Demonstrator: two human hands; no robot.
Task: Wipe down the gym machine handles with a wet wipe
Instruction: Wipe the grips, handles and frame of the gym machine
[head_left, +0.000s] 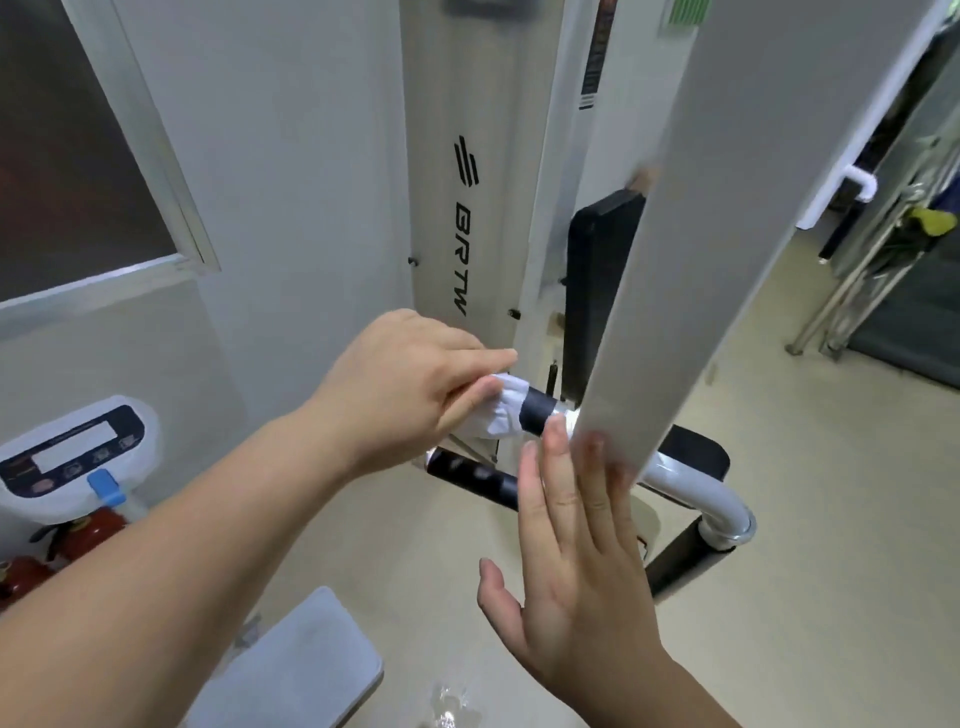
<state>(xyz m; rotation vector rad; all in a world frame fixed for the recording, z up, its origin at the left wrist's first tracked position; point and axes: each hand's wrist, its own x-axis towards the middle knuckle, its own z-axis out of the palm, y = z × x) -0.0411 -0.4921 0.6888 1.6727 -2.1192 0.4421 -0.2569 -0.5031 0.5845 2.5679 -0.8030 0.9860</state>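
A white wet wipe (501, 413) is wrapped round the end of a black handle grip (537, 413) at mid-frame. My left hand (405, 387) is closed around the wipe and the handle end. My right hand (576, 551) is flat, fingers spread, with the fingertips resting on the wide grey arm of the machine (670, 249) just right of the handle. A second black handle grip (475, 475) lies just below, partly hidden behind my right hand.
The white machine column (467, 171) with black lettering stands behind. A black padded seat back (597, 280) is right of it. A grey padded seat (291, 670) lies below. A white device with a control panel (72, 457) and red extinguishers (88, 535) stand at left.
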